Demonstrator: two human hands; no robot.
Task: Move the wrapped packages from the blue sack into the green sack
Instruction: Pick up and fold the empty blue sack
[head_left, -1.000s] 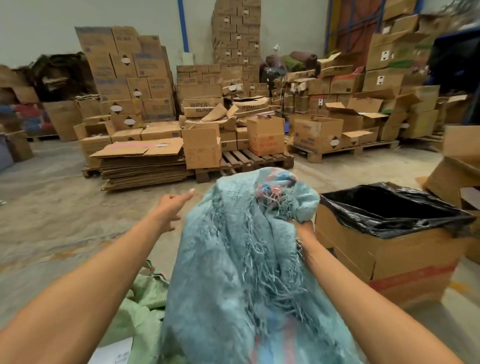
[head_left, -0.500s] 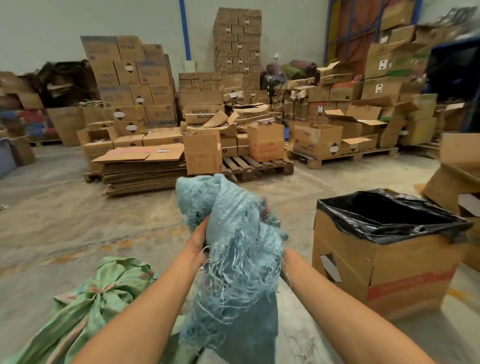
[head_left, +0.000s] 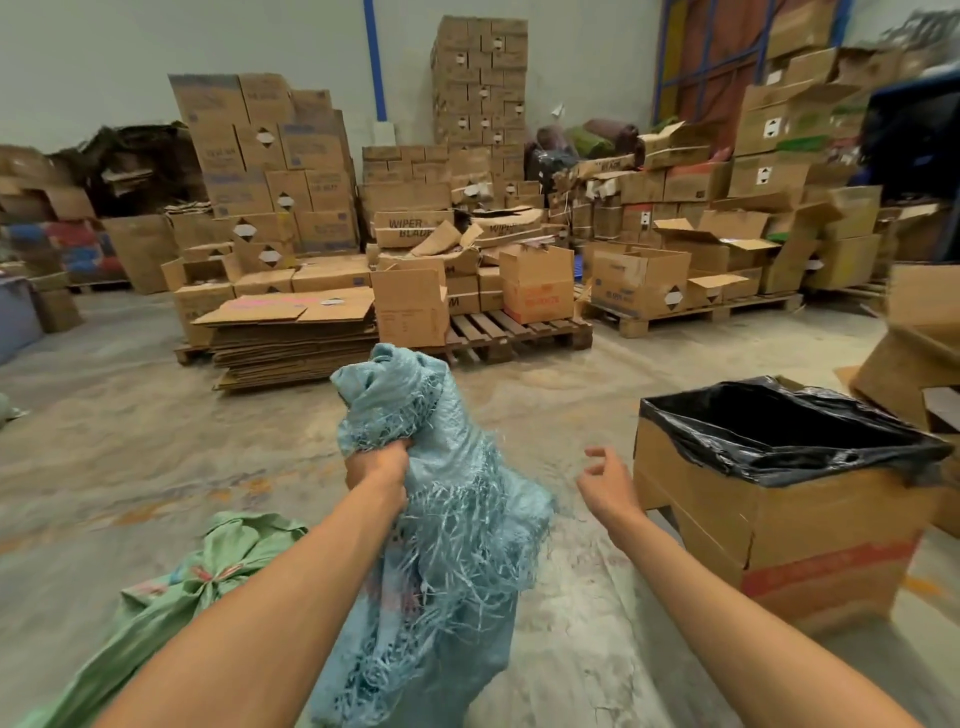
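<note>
A person's left hand (head_left: 375, 466) grips a bunched fold of the blue sack (head_left: 447, 525) in a warehouse, its fingers clamped on the frayed woven fabric and holding the sack's top raised above the concrete floor (head_left: 130, 457). The sack hangs slack from the fist, loose threads trailing down its side, its lower end dropping out of the bottom of the view. The right hand (head_left: 607, 480) hovers free to the right of the blue sack, apart from it, fingers spread and loosely bent, holding nothing. The green sack (head_left: 171, 597) lies crumpled on the floor to the left of the blue sack, partly under the left forearm, a knot of pinkish cord gathering its fabric. No wrapped packages show in this view; whether any are inside either sack cannot be told. To the right of the blue sack, beyond the free hand, stands a cardboard box (head_left: 779, 525) lined with a black plastic bag (head_left: 779, 431), its mouth open. Behind the blue sack, a stack of flattened cardboard (head_left: 296, 338) and a wooden pallet (head_left: 519, 335) sit before high piles of cartons (head_left: 270, 171) against the far wall.
</note>
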